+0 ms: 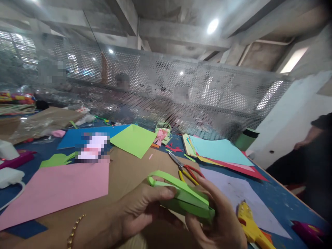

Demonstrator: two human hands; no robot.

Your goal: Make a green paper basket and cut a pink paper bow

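Note:
Between my two hands is a folded green paper box point(178, 197) with a strip along its top, tilted down to the right. My left hand point(145, 204), with a gold bracelet at its wrist, grips the box's left end, thumb pressed on top. The right hand point(218, 214) wraps round the right end, fingers behind and thumb below. Scissors point(181, 166) with red and yellow handles lie just beyond the box, blades open. To the right, a yellow glue gun point(249, 221) rests on a lilac sheet point(241, 193).
Brown cardboard point(124, 173) covers the middle of the blue table. Around it lie a pink sheet point(64, 186), a green sheet point(135, 140), a blurred phone point(93, 147) and stacked coloured paper point(223, 150). A small paper basket point(163, 133) stands behind. A person point(313, 152) is at the right.

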